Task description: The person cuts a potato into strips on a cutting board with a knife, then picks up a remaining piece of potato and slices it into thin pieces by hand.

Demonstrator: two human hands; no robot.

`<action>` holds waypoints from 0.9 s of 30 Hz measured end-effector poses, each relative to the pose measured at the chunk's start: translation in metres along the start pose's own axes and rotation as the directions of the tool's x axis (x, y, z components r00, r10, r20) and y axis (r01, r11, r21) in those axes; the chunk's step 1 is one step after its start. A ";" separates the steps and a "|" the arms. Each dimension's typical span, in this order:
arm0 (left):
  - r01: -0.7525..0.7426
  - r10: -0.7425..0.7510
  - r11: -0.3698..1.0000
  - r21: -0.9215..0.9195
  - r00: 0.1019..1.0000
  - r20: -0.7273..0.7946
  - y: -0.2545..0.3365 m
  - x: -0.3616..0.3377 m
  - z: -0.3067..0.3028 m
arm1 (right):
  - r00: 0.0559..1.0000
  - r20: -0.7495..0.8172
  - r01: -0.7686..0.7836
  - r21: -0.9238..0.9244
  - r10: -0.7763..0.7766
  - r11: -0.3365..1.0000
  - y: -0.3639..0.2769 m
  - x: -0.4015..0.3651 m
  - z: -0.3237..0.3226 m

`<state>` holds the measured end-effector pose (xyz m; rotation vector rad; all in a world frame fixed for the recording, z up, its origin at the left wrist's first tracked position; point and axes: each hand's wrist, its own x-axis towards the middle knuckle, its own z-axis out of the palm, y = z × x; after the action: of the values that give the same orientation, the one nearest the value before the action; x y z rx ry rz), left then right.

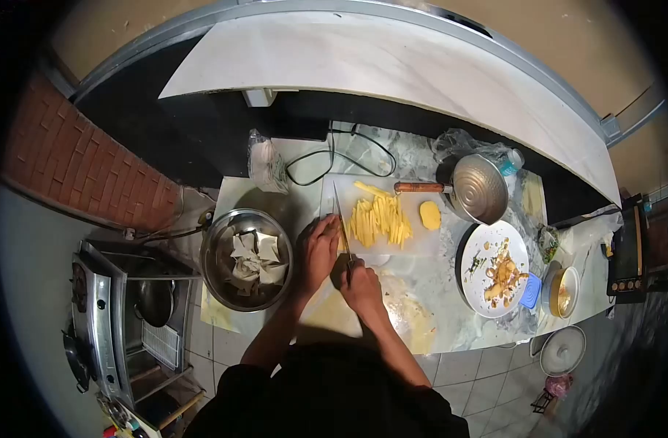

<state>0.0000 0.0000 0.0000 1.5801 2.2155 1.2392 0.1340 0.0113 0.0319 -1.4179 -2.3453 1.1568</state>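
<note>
My right hand (361,286) grips the handle of a kitchen knife (340,206), its long blade pointing away from me over the left part of a white cutting board (421,247). Just left of the blade, my left hand (321,248) is closed with its fingers curled down at the board's edge; what lies beneath them is mostly hidden. A pile of yellow potato strips (381,219) lies on the board right of the knife. Beyond it sits a peeled potato piece (429,215) with a flat face.
Left stands a steel bowl (209,281) with folded white pieces. A saucepan (480,188) lies tipped at the back right, its wooden handle over the board. Nearer are a white plate (474,292) of peelings and a blue peeler (530,290). A black cable (332,155) loops behind.
</note>
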 end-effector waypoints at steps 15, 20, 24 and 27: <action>-0.112 0.105 0.975 0.190 0.993 0.045 -0.002 0.000 0.001 | 0.997 0.012 0.073 -0.158 -0.072 0.985 -0.001 -0.001 0.007; -0.119 0.100 0.975 0.186 0.989 0.107 -0.003 -0.001 0.001 | 0.997 -0.002 0.075 -0.221 -0.077 0.972 0.002 -0.003 0.015; -0.112 0.095 0.982 0.153 0.989 0.114 -0.007 -0.001 0.005 | 0.997 0.022 0.083 -0.237 -0.080 0.968 0.004 -0.001 0.018; -0.131 0.115 0.979 0.154 0.987 0.109 -0.008 -0.001 0.007 | 0.999 0.008 0.049 -0.295 -0.049 0.954 -0.005 -0.001 0.010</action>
<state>-0.0012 0.0020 -0.0099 1.8216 2.2348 1.0070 0.1261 0.0034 0.0284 -1.4330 -2.6239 0.8184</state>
